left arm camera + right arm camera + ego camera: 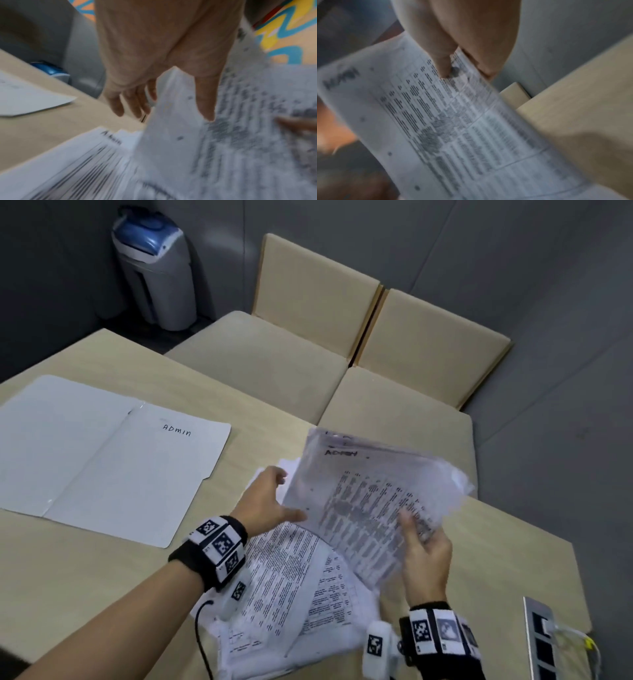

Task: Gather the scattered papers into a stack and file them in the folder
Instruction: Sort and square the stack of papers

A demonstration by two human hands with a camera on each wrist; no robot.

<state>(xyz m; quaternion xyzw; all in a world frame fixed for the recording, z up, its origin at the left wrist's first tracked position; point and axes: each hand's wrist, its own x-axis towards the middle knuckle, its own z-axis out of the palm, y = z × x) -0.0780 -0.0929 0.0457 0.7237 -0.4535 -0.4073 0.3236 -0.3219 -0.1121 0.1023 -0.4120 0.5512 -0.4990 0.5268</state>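
A white folder (102,453) marked ADMIN lies open on the left of the table (85,577); its corner (25,100) shows in the left wrist view. My right hand (424,553) pinches a bundle of printed papers (370,501) near its lower edge and holds it tilted above the table, thumb on the printed face (453,128). My left hand (270,501) is at the bundle's left edge. Its thumb lies on the top sheet (240,135) and its straight fingers (130,102) spread behind. More printed papers (291,577) lie scattered under both hands.
Two beige seats (308,302) stand against the table's far side. A grey bin with a blue lid (154,268) is in the back left corner. A metal socket panel (541,642) with a plugged cable sits at the table's near right edge.
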